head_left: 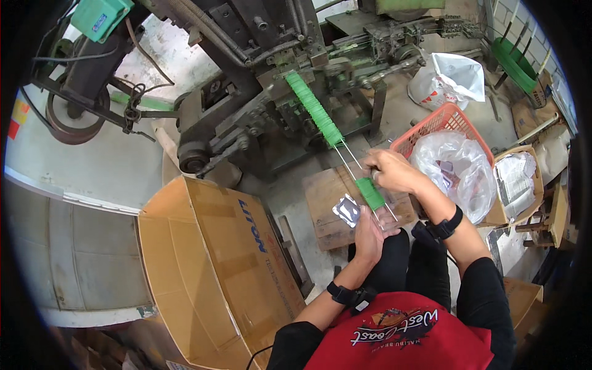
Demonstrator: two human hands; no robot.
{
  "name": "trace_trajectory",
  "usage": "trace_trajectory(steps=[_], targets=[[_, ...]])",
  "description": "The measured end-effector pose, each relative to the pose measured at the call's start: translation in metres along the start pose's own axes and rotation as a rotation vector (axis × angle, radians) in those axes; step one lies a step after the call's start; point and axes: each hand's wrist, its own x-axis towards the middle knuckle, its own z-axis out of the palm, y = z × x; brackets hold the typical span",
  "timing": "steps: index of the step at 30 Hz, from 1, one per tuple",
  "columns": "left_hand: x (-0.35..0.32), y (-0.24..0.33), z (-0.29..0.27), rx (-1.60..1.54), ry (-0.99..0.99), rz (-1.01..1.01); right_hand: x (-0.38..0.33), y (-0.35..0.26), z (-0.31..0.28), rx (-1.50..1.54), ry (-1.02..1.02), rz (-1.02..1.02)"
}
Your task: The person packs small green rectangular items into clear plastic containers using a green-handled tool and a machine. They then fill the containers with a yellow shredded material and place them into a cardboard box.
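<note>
**Head view: short green stack (370,193) on pale rods (391,213), between two bare hands**

The rods' lower ends are met by the left hand (370,239); the right hand (394,171) is curled at 1 o'clock, beside the stack. Whether anything is grasped by either cannot be told. Pieces could be spilled if the rods were tilted or spread unevenly. A silvery packet (347,211) is seen at 8 o'clock, its marking unclear. Toward 11 o'clock, a longer green stack (314,111) is carried up to the machine (246,61). Blue lettering is printed on the carton (246,246), 8 o'clock; pale lettering on the red shirt (370,351), 6 o'clock.
</note>
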Motion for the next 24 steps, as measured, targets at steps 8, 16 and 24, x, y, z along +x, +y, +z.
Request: trace_trajectory(steps=[8, 16, 24], targets=[[-0.003, 0.007, -0.002, -0.019, 0.068, 0.025, -0.027, 0.011, 0.022, 0.394, 0.113, 0.024], [-0.005, 0.011, -0.004, 0.015, 0.095, -0.014, -0.053, 0.001, 0.033, 0.475, 0.004, 0.096], [0.006, 0.022, 0.025, 0.132, 0.288, -0.146, -0.076, -0.027, 0.044, -0.290, 0.274, 0.125]])
